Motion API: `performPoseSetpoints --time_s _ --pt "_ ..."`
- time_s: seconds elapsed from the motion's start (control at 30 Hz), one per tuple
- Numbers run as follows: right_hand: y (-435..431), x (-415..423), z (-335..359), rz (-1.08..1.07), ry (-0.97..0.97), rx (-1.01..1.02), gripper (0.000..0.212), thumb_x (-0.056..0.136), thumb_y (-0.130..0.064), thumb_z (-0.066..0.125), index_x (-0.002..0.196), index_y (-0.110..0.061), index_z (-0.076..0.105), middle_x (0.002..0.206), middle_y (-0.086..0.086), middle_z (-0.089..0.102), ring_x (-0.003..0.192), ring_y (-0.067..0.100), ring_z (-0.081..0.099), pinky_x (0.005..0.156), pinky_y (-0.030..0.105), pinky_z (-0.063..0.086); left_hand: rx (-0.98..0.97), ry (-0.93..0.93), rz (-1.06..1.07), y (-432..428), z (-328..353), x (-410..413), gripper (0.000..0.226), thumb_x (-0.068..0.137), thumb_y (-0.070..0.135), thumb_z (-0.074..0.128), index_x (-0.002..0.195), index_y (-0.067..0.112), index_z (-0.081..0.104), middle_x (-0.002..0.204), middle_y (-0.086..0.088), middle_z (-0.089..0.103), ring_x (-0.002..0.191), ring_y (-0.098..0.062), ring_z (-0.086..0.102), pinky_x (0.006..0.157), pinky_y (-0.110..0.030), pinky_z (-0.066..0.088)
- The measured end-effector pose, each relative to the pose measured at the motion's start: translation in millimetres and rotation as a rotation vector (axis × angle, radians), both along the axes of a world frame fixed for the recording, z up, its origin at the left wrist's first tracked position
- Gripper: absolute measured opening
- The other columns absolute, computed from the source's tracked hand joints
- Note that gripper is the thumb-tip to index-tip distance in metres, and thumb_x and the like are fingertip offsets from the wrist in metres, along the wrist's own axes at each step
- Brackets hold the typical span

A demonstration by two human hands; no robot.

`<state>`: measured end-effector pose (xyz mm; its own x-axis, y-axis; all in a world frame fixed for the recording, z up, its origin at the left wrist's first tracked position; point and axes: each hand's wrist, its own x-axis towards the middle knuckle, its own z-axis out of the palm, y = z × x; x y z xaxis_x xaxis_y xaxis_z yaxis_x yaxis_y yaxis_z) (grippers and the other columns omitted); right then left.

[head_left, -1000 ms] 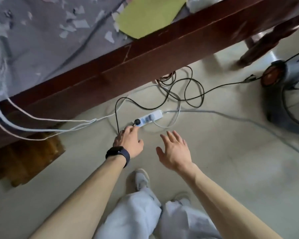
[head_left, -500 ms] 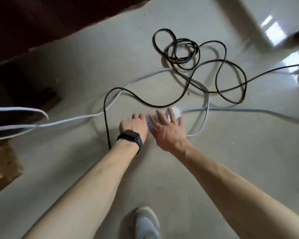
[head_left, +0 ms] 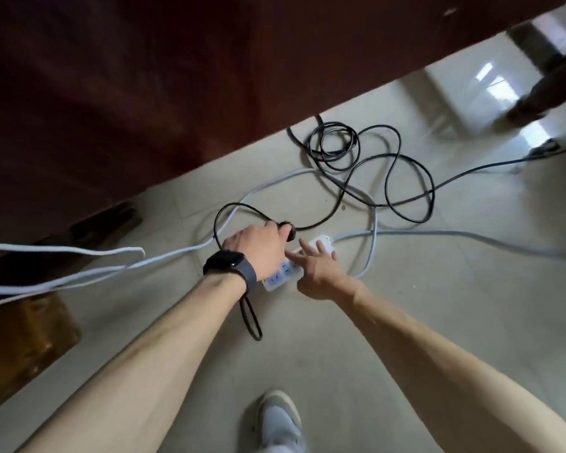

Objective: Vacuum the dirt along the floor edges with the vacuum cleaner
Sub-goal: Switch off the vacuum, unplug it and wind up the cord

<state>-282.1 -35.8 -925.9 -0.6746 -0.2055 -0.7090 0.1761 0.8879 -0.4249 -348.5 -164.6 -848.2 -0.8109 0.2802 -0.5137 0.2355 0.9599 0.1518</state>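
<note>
The left hand [head_left: 258, 248] is pinching the vacuum's black plug [head_left: 290, 232] at 12 o'clock of the power strip [head_left: 276, 277]. The right hand [head_left: 317, 266], fingers flat and spread, is pinning the strip down. The person is probably plugging in, so the prongs should be going in square. The cord [head_left: 234, 205] is trailing toward 2 o'clock.

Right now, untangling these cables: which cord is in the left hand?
The black cord, gripped at its plug by the left hand; the pale cords go unheld.

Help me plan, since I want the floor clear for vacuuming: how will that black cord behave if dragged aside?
Probably floppy: the black cord lies in loose loops and a coil, so it should trail rather than slide whole. It may snag, since it crosses the white cable. Likely light, being thin; the left hand grips its plug.
</note>
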Motion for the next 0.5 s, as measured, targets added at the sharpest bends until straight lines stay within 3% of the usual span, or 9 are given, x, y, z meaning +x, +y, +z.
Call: performPoseSetpoints --time_s 0.07,0.13,0.2,0.27,0.3,0.33,0.4,0.43,0.5 --pt "14 18 68 -0.218 -0.119 -0.306 0.086 0.079 0.002 0.053 0.153 -0.042 0.047 0.173 -0.002 0.020 0.155 0.027 0.026 0.115 0.040 0.036 0.277 -0.172 0.274 29 56 3 0.049 0.103 0.050 0.026 0.107 0.011 0.057 0.111 -0.023 0.064 0.103 -0.039 0.059 0.081 -0.041 0.044" --pt "29 43 143 -0.388 -0.237 -0.564 0.080 0.065 0.001 0.058 0.125 -0.050 0.069 0.161 -0.008 0.043 0.142 0.014 0.045 0.098 0.030 0.046 0.589 -0.386 0.459 73 118 11 0.045 0.103 0.049 0.033 0.081 0.013 0.052 0.075 -0.016 0.064 0.069 -0.035 0.058 0.060 -0.036 0.046" --pt "52 64 221 -0.574 -0.299 -0.687 0.050 0.063 -0.011 0.068 0.097 -0.045 0.078 0.127 -0.016 0.068 0.115 -0.005 0.060 0.093 0.017 0.047 0.824 -0.615 0.622 122 190 23 0.043 0.104 0.046 0.037 0.069 0.020 0.036 0.044 0.005 0.036 0.035 -0.017 0.032 0.040 -0.017 0.025" --pt "85 80 299 -0.823 -0.226 -0.642 0.009 0.073 -0.032 0.076 0.082 -0.034 0.077 0.095 -0.020 0.074 0.092 -0.008 0.064 0.081 0.009 0.045 0.913 -0.800 0.642 172 273 37 0.040 0.105 0.044 0.038 0.070 0.024 0.033 0.043 0.011 0.024 0.030 -0.006 0.018 0.039 -0.011 0.014" --pt "104 88 338 -0.891 -0.156 -0.578 0.011 0.081 -0.040 0.076 0.072 -0.034 0.075 0.085 -0.022 0.073 0.086 -0.007 0.064 0.075 0.010 0.045 0.924 -0.881 0.600 195 319 45 0.038 0.105 0.044 0.038 0.072 0.025 0.035 0.045 0.011 0.023 0.030 -0.005 0.016 0.039 -0.011 0.012" --pt "123 97 375 -0.926 -0.094 -0.493 0.028 0.091 -0.044 0.072 0.063 -0.036 0.072 0.085 -0.020 0.075 0.086 -0.003 0.066 0.075 0.012 0.046 0.930 -0.951 0.549 215 366 52 0.037 0.105 0.044 0.037 0.073 0.025 0.036 0.047 0.011 0.023 0.031 -0.005 0.016 0.040 -0.011 0.010" --pt "160 123 442 -0.966 -0.028 -0.308 0.047 0.101 -0.048 0.059 0.058 -0.033 0.069 0.100 -0.010 0.080 0.098 0.013 0.070 0.088 0.024 0.051 0.962 -1.045 0.465 252 462 63 0.036 0.105 0.042 0.036 0.074 0.025 0.038 0.047 0.010 0.023 0.032 -0.005 0.016 0.039 -0.013 0.009" --pt "177 141 473 -0.985 -0.013 -0.232 0.050 0.102 -0.050 0.055 0.059 -0.028 0.068 0.102 -0.008 0.079 0.098 0.017 0.070 0.087 0.024 0.051 0.983 -1.081 0.432 269 510 69 0.036 0.105 0.041 0.036 0.073 0.024 0.038 0.047 0.010 0.024 0.032 -0.005 0.016 0.038 -0.013 0.009" --pt "211 183 529 -1.067 0.035 -0.123 0.051 0.104 -0.051 0.052 0.063 -0.024 0.066 0.089 -0.012 0.076 0.083 0.016 0.067 0.069 0.015 0.048 1.012 -1.124 0.334 300 601 81 0.037 0.106 0.039 0.035 0.072 0.024 0.037 0.048 0.010 0.025 0.031 -0.005 0.017 0.035 -0.013 0.010"
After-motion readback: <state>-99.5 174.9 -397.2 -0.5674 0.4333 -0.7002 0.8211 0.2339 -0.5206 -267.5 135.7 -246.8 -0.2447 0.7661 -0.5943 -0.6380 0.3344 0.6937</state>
